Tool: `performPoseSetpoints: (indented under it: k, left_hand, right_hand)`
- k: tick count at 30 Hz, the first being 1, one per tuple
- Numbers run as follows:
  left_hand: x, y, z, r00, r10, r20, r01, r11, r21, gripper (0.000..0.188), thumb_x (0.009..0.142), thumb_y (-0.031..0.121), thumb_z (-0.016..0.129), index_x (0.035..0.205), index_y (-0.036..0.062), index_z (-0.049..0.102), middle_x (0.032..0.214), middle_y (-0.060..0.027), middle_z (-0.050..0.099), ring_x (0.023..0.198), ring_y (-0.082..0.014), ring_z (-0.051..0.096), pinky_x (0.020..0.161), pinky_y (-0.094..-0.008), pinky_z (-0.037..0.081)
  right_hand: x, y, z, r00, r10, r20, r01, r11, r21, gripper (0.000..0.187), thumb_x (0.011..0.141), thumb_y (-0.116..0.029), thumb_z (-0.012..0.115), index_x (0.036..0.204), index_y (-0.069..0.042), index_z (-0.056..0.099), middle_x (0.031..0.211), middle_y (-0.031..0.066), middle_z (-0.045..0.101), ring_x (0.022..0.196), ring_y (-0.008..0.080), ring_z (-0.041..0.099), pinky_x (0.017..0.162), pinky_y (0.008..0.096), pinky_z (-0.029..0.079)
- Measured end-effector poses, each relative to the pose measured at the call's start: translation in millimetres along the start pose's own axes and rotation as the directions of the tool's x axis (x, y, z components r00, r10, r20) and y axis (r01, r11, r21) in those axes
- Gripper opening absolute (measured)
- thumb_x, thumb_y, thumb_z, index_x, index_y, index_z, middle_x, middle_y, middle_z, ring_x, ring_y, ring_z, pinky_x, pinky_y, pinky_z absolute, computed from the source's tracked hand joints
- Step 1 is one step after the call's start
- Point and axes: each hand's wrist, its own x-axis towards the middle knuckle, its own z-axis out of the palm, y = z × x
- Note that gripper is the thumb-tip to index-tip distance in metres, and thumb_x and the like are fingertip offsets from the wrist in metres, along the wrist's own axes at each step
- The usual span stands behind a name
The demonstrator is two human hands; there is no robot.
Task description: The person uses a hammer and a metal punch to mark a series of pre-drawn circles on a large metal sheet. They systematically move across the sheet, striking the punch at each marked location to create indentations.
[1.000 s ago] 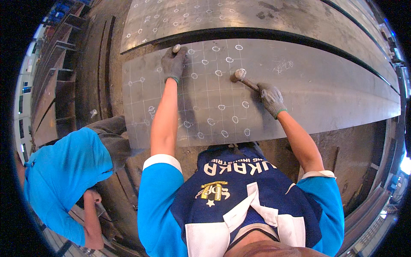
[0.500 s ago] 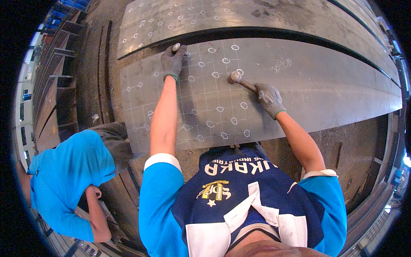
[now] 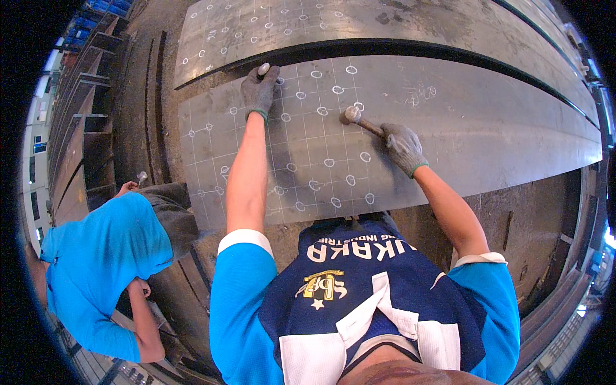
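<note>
My left hand (image 3: 258, 94), in a grey knit glove with a green cuff, is closed around a short metal punch whose round shiny head (image 3: 264, 68) shows above the fingers. It rests near the far edge of a grey steel plate (image 3: 462, 141). The punch's lower end is hidden by the hand. My right hand (image 3: 403, 146), gloved alike, grips the handle of a hammer (image 3: 353, 114). The hammer's head is at or just above the plate, right of the left hand; I cannot tell whether it touches. Chalk grid lines and several small chalk circles (image 3: 329, 163) mark the plate.
Beyond a dark gap lies a second chalk-marked steel plate (image 3: 359, 32). At the left, a person in a blue shirt (image 3: 106, 250) bends low, one hand (image 3: 128, 187) close to a small shiny object (image 3: 142, 176). Steel beams (image 3: 96, 138) line the left side.
My two hands, the punch and the hammer stay nearly in place. At the left, the other person's hand has come into sight beside the small shiny object.
</note>
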Motion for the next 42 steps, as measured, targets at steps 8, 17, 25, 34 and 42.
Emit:
performPoseSetpoints:
  k: [8,17,25,34,42]
  left_hand:
    - [-2,2,-1,0.999,-0.046,0.027,0.044,0.998,0.046,0.024,0.096,0.023,0.079,0.105,0.0008,0.076,0.091,-0.0032,0.077,0.081,-0.0112,0.066,0.077,-0.0294,0.054]
    - [1,-7,-2,0.999,0.004,0.033,-0.004,1.000,0.000,0.027,0.089,0.025,0.085,0.104,0.0033,0.076,0.084,-0.0020,0.074,0.072,-0.0090,0.065,0.064,-0.0292,0.052]
    - [1,-14,-2,0.997,0.071,-0.027,-0.064,0.976,0.207,0.038,0.088,0.034,0.083,0.108,0.0030,0.075,0.094,-0.0090,0.078,0.082,-0.0175,0.071,0.077,-0.0351,0.055]
    - [-8,1,-3,0.987,0.156,-0.022,-0.129,0.878,0.462,0.049,0.085,0.046,0.083,0.115,0.0082,0.074,0.109,-0.0179,0.078,0.103,-0.0339,0.075,0.089,-0.0449,0.056]
    - [-10,16,14,0.991,0.044,0.123,-0.078,0.955,0.285,0.042,0.089,0.041,0.081,0.115,0.0083,0.073,0.105,-0.0123,0.077,0.098,-0.0277,0.073,0.087,-0.0409,0.055]
  right_hand:
    - [-5,-1,0,0.996,-0.021,-0.086,0.027,0.997,0.066,0.027,0.097,-0.025,0.051,0.108,-0.008,0.069,0.100,0.0235,0.070,0.095,0.0484,0.065,0.080,0.0585,0.049]
    - [-5,4,8,0.991,-0.051,-0.123,0.058,0.996,0.060,0.028,0.098,-0.026,0.050,0.110,-0.009,0.069,0.101,0.0237,0.070,0.097,0.0483,0.065,0.082,0.0584,0.049]
    - [6,5,3,0.992,-0.123,-0.012,0.124,0.985,0.118,0.028,0.102,-0.026,0.051,0.115,-0.009,0.069,0.101,0.0230,0.071,0.095,0.0457,0.067,0.079,0.0553,0.050]
    - [130,-149,-113,0.738,-0.443,-0.510,0.621,0.742,0.252,0.038,0.102,-0.043,0.055,0.097,-0.006,0.063,0.069,0.0109,0.058,0.061,0.0291,0.058,0.058,0.0417,0.046]
    - [199,-111,-57,0.604,-0.614,-0.507,0.604,0.768,-0.211,0.017,0.100,-0.018,0.058,0.094,-0.004,0.064,0.074,0.0136,0.063,0.066,0.0296,0.064,0.062,0.0475,0.048]
